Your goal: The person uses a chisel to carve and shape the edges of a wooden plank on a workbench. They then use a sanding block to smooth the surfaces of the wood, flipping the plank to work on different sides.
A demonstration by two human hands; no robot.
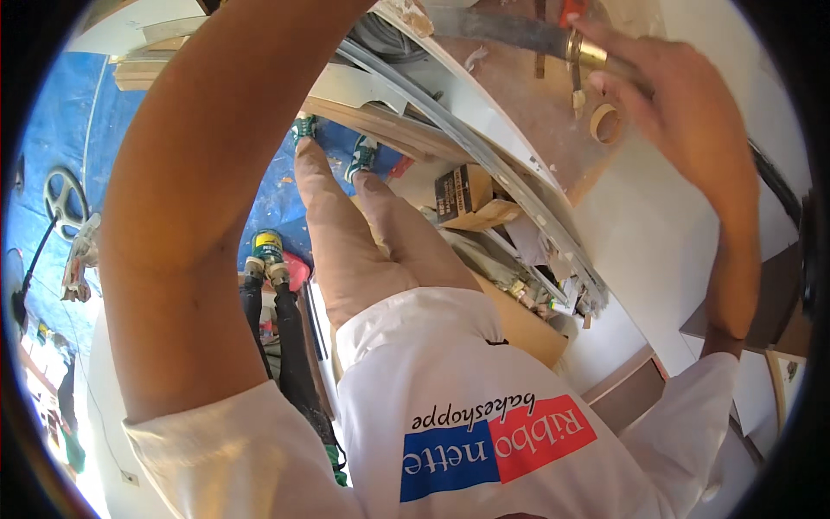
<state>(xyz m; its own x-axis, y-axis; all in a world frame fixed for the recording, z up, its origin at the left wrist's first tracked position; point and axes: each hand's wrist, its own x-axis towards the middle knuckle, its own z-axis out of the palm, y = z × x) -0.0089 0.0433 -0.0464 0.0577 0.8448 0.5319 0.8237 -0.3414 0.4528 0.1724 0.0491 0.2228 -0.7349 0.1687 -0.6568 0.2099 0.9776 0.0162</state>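
In the head view, we find the dark tube [510, 33] at the far right, running in from the far edge over a dusty brown panel [553, 130]; our right hand [687, 99] holds its near end in a narrow grip, with the thumb on one side and the fingers on the other; our left arm [194, 182] reaches up past the far edge, so the left hand lies out of sight and we cannot tell whether it holds anything.

As we judge it, a loose or one-sided grip could let the tube twist or slip, since only its end is held by the hand we see; a sideways swing could also knock the tan ring [605, 124] just beside the thumb; the clutter of long pale rails [467, 147] and the cardboard box [471, 197] nearer to us could trip the feet if we stepped without looking.

The tube looks dull grey-black and roughly straight, though the lens may bend it; a shiny brass-coloured collar [591, 54] sits around it just short of the fingers, with a thin stem [577, 91] hanging below; its far end is hidden from us.
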